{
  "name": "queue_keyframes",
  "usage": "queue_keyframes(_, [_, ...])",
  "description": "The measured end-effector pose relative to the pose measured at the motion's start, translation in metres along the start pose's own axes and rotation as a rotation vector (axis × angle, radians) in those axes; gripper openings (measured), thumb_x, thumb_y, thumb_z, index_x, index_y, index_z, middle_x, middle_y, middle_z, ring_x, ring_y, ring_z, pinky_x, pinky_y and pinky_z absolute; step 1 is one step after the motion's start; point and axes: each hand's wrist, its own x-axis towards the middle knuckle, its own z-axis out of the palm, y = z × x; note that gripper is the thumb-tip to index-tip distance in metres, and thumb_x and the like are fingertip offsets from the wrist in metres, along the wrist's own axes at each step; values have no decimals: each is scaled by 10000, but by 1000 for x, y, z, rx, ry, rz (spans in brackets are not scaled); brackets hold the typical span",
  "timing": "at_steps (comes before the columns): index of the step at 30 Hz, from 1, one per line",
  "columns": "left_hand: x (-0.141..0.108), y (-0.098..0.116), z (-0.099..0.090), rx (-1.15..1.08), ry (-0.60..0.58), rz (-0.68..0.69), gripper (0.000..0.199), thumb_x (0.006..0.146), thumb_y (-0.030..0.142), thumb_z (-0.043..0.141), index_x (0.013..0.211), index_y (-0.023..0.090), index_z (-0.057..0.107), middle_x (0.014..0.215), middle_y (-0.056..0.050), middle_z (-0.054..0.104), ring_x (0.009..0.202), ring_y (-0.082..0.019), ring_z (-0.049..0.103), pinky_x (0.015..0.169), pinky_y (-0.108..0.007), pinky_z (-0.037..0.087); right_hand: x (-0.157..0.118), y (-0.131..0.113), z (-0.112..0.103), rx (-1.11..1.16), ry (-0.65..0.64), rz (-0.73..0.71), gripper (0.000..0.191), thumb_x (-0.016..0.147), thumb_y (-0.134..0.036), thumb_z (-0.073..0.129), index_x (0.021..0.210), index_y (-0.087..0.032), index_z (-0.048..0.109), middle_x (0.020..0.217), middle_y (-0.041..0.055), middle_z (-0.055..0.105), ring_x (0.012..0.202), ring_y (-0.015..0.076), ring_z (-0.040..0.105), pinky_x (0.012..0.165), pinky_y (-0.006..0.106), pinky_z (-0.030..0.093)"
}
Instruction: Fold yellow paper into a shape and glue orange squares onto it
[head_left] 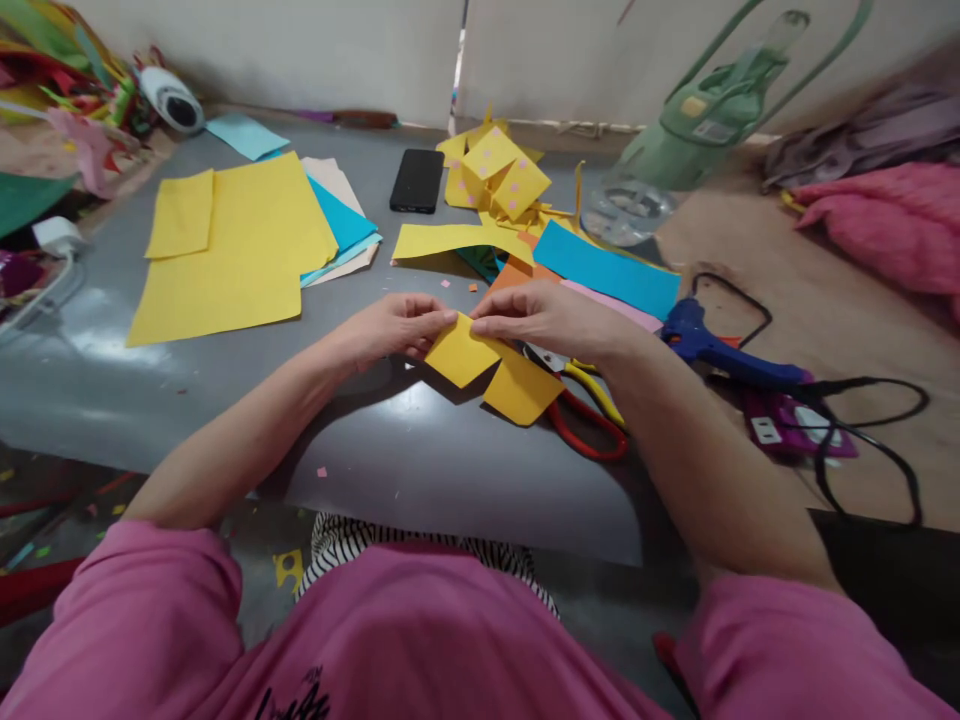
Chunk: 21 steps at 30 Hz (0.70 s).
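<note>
Between my two hands is a small yellow square, tilted like a diamond; it looks like felt or thick paper. My left hand pinches its upper left edge between thumb and fingers. The top corner is gripped by my right hand, thumb and fingertips together. Just below my right hand lies another yellow piece, partly under the held square. Scissors with red and yellow handles rest under my right wrist, their blades mostly hidden.
Large yellow sheets lie at left. Farther back are a black phone and yellow dotted shapes. A blue strip, a blue glue gun with its looping cord, and a green bottle occupy the right.
</note>
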Motion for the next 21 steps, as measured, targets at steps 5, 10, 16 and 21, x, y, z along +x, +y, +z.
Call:
queue_keyframes(5, [1,-3,2,47,7,-42,268,886,372,689,771,154,584,608,47,510,533,-57,453,537,-192,370,5,2,7,10,-57,60,199,874,-396,682,942,-213,718,765,-4,605,666,124,468,594,276,311])
queue_keyframes(10, [3,-7,3,85,6,-30,406,754,508,792,723,154,594,596,42,544,546,-67,489,543,-205,404,7,1,11,13,-57,63,149,889,-355,680,915,-208,685,716,-29,572,637,107,456,591,259,308])
queue_keyframes(16, [4,-9,2,55,-4,-51,458,684,552,830,728,158,601,663,10,622,600,-91,569,602,-233,463,7,-1,11,26,-64,45,130,870,-330,692,875,-200,694,771,-9,628,681,114,499,606,251,341])
queue_keyframes(21, [1,-11,2,130,26,2,452,737,575,775,705,166,587,630,20,576,573,-83,523,568,-223,419,7,1,13,27,-58,37,144,861,-345,690,871,-201,698,776,-8,644,677,113,511,607,252,346])
